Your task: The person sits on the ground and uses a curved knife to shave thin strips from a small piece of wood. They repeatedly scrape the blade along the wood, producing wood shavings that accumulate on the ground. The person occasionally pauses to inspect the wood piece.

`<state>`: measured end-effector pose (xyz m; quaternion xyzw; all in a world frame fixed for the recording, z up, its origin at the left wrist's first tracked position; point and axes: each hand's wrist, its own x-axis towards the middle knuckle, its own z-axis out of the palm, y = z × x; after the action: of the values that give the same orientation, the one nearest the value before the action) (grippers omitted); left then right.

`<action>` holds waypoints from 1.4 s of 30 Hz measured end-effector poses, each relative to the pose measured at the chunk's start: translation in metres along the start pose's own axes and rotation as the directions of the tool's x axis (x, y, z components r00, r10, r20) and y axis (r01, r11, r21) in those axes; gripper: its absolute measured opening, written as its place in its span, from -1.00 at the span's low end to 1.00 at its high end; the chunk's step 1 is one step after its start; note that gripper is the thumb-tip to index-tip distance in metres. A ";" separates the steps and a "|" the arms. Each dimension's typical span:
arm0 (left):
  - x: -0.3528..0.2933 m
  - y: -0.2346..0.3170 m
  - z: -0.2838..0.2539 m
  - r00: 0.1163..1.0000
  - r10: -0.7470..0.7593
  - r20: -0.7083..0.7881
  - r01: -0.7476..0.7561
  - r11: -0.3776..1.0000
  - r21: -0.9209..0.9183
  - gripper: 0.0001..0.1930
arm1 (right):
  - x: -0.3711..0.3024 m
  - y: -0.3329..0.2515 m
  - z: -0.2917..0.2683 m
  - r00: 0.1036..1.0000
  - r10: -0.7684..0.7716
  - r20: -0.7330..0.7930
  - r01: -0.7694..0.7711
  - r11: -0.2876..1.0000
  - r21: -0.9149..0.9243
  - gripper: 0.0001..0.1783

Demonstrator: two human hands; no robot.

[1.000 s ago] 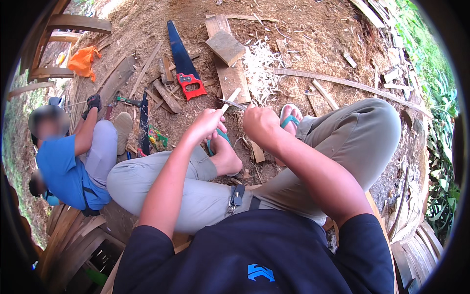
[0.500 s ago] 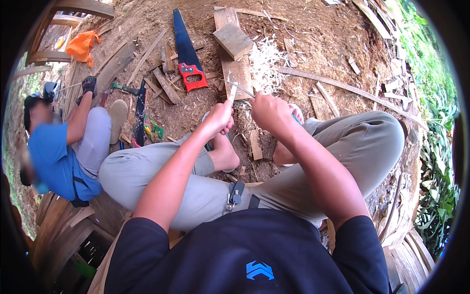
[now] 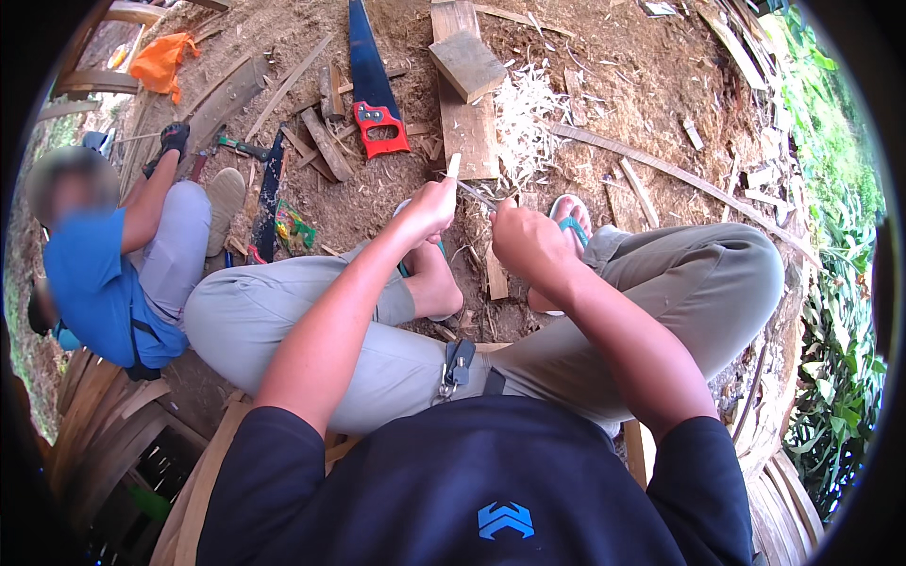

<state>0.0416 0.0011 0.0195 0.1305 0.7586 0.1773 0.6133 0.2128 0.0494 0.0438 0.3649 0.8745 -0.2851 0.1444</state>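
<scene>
My left hand (image 3: pixel 431 211) is closed around a thin pale wooden stick (image 3: pixel 454 167), whose light, cut end sticks up past the fingers. In my right hand (image 3: pixel 526 238) is a knife (image 3: pixel 479 196), its handle hidden by the fist. The narrow blade slants up and left, its tip close beside my left fingers and the stick; whether it touches the wood I cannot tell. Just beyond both hands lies a flat board (image 3: pixel 469 132) with a wooden block (image 3: pixel 468 65) on top. Pale curled shavings (image 3: pixel 528 108) are heaped along the board's right side.
A handsaw (image 3: pixel 374 85) with a red handle lies left of the board, near wood offcuts (image 3: pixel 327 146). Further left are a hammer (image 3: pixel 243 146), a dark long blade (image 3: pixel 268 203) and a co-worker in a blue shirt (image 3: pixel 94 283). A long wooden strip (image 3: pixel 679 184) crosses the right side.
My right hand has drawn the knife back toward me, so its blade sits lower by my left hand instead of crossing the stick. The co-worker's head has shifted.
</scene>
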 end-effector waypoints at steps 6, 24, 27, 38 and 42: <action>0.007 -0.007 0.003 0.998 0.037 -0.047 -0.030 0.989 0.147 -0.54 | -0.003 -0.025 0.009 0.991 0.124 0.042 -0.114 0.975 -0.189 -0.81; 0.009 -0.017 0.014 0.979 0.145 -0.144 -0.083 0.926 0.367 -0.37 | 0.001 -0.067 0.052 0.869 0.457 -0.190 -0.495 0.779 -0.386 -0.90; 0.005 -0.011 0.015 0.992 0.040 -0.121 -0.004 0.959 0.282 -0.39 | 0.007 -0.071 0.054 0.838 0.528 -0.137 -0.539 0.761 -0.361 -0.89; 0.000 0.003 0.005 0.997 -0.049 0.055 0.050 0.999 -0.009 -0.66 | 0.063 -0.020 0.048 0.889 0.455 0.055 -0.451 0.890 -0.067 -0.78; -0.006 0.004 0.002 0.996 -0.062 0.070 0.062 0.998 0.006 -0.64 | 0.061 -0.006 0.058 0.976 0.200 -0.085 -0.208 0.973 -0.096 -0.74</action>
<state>0.0447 0.0026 0.0262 0.1142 0.7405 0.1522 0.6446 0.1687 0.0447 -0.0284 0.4552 0.8509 -0.2089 0.1587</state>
